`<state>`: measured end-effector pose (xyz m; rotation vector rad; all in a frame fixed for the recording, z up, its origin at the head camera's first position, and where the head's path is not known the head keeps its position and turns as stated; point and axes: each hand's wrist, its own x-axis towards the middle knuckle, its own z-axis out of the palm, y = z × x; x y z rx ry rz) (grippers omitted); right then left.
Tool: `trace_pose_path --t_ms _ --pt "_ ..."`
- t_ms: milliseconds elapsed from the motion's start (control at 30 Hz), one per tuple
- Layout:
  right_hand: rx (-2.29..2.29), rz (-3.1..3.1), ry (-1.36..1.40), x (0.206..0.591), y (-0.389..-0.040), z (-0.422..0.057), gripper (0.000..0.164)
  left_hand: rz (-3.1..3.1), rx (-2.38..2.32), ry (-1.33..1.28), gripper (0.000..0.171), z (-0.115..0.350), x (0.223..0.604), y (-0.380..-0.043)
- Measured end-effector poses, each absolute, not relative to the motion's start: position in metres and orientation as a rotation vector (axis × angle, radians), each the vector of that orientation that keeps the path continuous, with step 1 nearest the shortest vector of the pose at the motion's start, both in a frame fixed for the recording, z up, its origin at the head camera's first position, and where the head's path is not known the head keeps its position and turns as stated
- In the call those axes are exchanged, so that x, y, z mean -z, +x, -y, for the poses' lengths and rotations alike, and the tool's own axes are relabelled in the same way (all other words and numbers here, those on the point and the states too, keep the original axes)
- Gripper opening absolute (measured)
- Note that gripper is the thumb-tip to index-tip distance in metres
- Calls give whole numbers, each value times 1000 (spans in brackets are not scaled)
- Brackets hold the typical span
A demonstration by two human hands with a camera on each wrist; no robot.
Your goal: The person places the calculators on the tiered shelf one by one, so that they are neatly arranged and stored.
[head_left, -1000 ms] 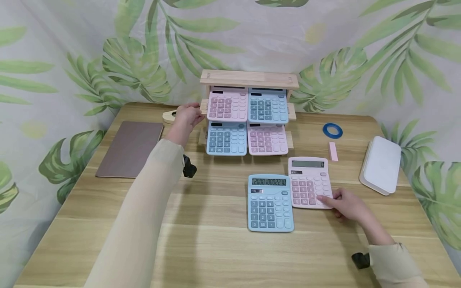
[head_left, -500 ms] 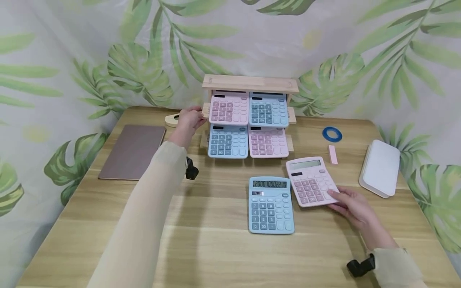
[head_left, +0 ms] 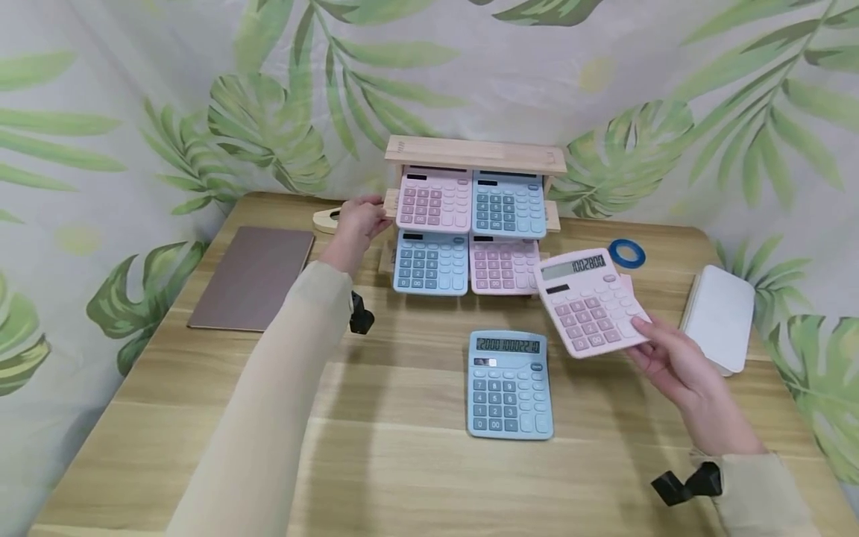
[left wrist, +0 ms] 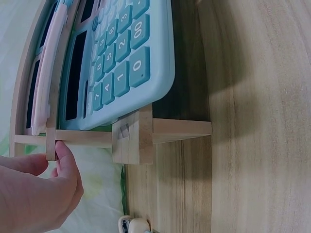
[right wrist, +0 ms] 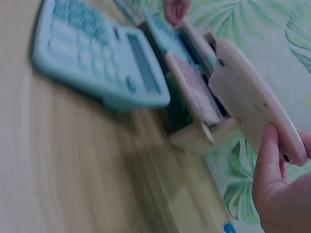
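Note:
My left hand pinches the left end of a wooden crossbar on the small rack; the left wrist view shows thumb and finger on that bar end. Two tiers of the rack bear pink and blue calculators: pink and blue above, blue and pink below. Up off the table, my right hand grips a pink calculator by its lower right corner, tilted, with digits on its display. A blue calculator lies on the table nearby.
Left of the rack lie a brown notebook and a pale wooden-looking object. On the right are a blue tape roll, a pink strip partly covered by the held calculator, and a white case.
My right hand has lifted the pink calculator off the table, tilting it and bringing it up toward the rack. Digits now show on its display. The left hand stays on the rack.

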<state>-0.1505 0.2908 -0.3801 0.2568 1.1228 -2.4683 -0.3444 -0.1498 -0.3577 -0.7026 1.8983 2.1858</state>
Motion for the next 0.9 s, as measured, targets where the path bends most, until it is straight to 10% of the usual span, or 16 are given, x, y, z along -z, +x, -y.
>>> trace_pose_path --t_ms 900 --pt "2573 -834 448 308 -287 -120 49 -1831 -2214 -710 49 151 356 -341"
